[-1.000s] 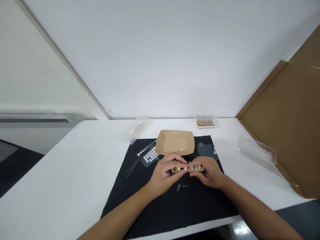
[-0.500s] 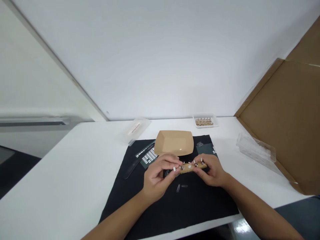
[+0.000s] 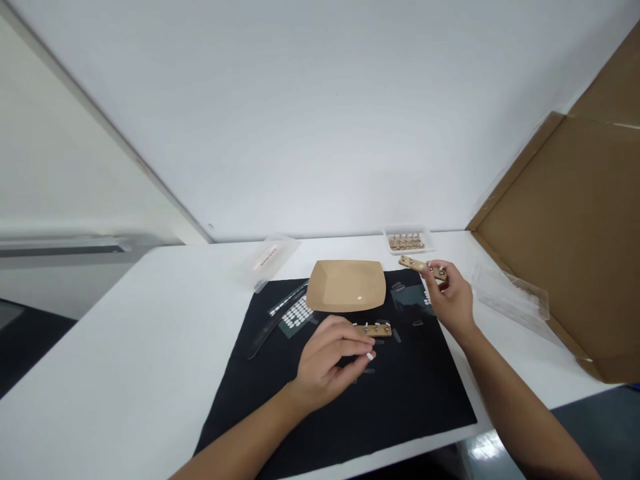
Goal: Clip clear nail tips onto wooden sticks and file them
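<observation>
My right hand (image 3: 449, 293) grips one end of a wooden strip (image 3: 411, 264) with metal studs, raised over the back right of the black cloth (image 3: 400, 407). My left hand (image 3: 336, 357) hovers over the cloth, thumb and fingertips pinched on a small white piece (image 3: 370, 356). Just behind its fingers a second studded wooden strip (image 3: 383, 330) lies on the cloth, its left end hidden by the hand. Clear nail-shaped pieces (image 3: 397, 335) lie around that strip. A brown paper tray (image 3: 350, 285) stands behind it, with a tiny white piece inside.
A clear box (image 3: 410, 241) of studded strips stands at the back. Sheets of white ovals (image 3: 296, 316) and a dark curved strip (image 3: 263, 337) lie left, near a clear lid (image 3: 273, 259). Another clear box (image 3: 515, 297) sits right, beside large cardboard (image 3: 565, 233).
My right hand has moved right and back, carrying a studded strip away from my left hand. The second strip on the cloth now shows. My left hand has shifted slightly right and down.
</observation>
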The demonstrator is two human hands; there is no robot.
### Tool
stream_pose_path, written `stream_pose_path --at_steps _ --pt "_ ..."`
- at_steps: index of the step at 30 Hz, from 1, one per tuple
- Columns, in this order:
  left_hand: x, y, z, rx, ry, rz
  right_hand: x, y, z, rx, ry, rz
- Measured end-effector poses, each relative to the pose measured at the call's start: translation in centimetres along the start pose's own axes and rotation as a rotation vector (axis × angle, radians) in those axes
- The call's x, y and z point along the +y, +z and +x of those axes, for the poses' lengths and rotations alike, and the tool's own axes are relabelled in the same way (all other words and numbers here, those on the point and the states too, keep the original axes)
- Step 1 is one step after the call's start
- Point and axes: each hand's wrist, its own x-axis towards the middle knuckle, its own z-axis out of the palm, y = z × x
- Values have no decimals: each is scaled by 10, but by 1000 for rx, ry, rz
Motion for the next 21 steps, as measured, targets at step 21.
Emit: stream_pose_path --at_steps 21 --pt "-4 2 -5 -46 -30 24 53 24 15 -169 265 184"
